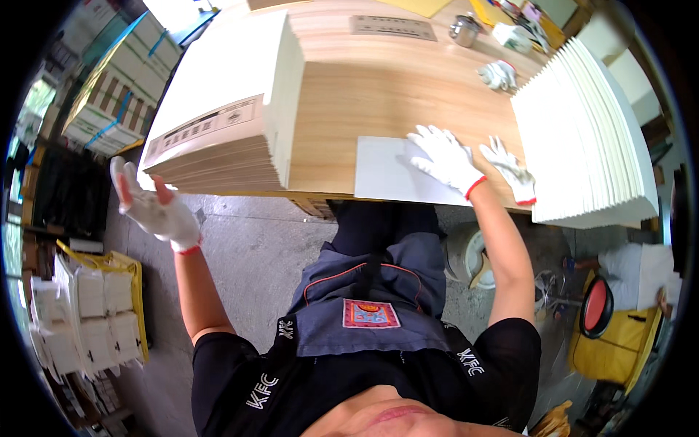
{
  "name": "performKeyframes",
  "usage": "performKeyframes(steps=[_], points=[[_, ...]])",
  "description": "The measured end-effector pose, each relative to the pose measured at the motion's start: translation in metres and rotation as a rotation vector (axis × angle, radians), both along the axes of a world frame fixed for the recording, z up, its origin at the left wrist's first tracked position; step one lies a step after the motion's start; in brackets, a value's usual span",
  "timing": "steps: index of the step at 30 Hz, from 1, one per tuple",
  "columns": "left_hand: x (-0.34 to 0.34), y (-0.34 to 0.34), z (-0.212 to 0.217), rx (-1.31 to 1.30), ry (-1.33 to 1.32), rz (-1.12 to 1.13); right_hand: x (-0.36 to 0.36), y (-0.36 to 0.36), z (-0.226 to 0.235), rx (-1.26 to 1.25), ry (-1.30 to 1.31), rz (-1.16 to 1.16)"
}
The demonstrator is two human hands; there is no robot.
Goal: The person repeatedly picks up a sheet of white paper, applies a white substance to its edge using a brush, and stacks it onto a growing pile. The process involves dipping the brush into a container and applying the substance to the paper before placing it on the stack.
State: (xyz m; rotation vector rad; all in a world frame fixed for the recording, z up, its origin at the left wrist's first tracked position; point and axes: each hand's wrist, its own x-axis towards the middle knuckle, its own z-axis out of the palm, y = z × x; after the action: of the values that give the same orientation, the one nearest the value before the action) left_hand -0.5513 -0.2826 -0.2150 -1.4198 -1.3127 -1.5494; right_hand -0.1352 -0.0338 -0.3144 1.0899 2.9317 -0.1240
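My right hand (445, 159), in a white work glove, lies flat with fingers spread on a white flat sheet (386, 175) at the near edge of the wooden table (364, 102). My left hand (151, 207), also gloved, is raised off the table's left side with fingers apart and holds nothing; it is close to the near corner of a tall stack of flat cardboard sheets (226, 124). A spare white glove (513, 171) lies just right of my right hand.
A fanned stack of white sheets (582, 131) fills the table's right end. Another glove (498, 74) and a small metal cup (464, 30) sit farther back. Bundled white packs in a yellow crate (95, 320) stand on the floor left; a red stool (595, 306) right.
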Motion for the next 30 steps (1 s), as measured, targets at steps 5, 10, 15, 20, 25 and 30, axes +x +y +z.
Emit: performKeyframes(steps=[5,10,15,20,25,30], points=[[0.101,0.059,0.003,-0.233,0.290,-0.336,0.006,-0.018,-0.016,0.167,0.024,0.004],[0.228,0.132,0.036,-0.614,0.285,-0.705,0.001,-0.023,0.011,0.094,0.003,-0.009],[0.363,0.214,0.061,-0.748,0.329,-0.956,0.020,-0.042,0.031,0.058,0.564,-0.033],[0.476,0.258,0.099,-0.376,0.573,-0.989,0.067,-0.083,0.032,0.285,0.595,0.052],[0.516,0.272,0.113,-0.546,0.647,-0.976,0.104,-0.112,0.015,0.221,0.714,0.024],[0.522,0.282,0.146,-0.459,0.821,-0.885,0.125,-0.118,0.001,0.166,0.800,-0.011]])
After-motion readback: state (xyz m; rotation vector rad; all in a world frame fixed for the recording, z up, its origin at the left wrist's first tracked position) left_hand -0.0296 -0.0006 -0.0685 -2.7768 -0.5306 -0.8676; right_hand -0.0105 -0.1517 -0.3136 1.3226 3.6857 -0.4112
